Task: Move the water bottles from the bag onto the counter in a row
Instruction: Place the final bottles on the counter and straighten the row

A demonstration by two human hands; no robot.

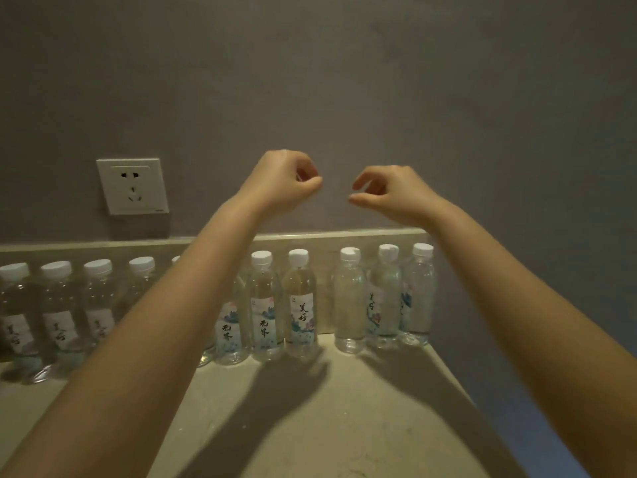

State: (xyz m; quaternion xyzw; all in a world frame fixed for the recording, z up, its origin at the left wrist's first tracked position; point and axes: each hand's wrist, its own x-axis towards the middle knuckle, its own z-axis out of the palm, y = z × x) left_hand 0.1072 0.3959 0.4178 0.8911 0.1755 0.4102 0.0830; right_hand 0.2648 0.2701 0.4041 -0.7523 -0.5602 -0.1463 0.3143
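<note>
left forearm (172,322) mostly hides fifth bottle (175,259) | leftmost bottle (12,305) cut by frame edge

Row of water bottles (299,301) at rear of counter (310,426), perhaps against upstand (344,235); socket (132,186) above-left.

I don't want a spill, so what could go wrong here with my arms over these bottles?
Your left forearm crosses in front of the close-packed bottles; lowering it carelessly could topple several. The rightmost bottle stands near the counter's right edge, so a nudge from your right arm might send it off.
</note>
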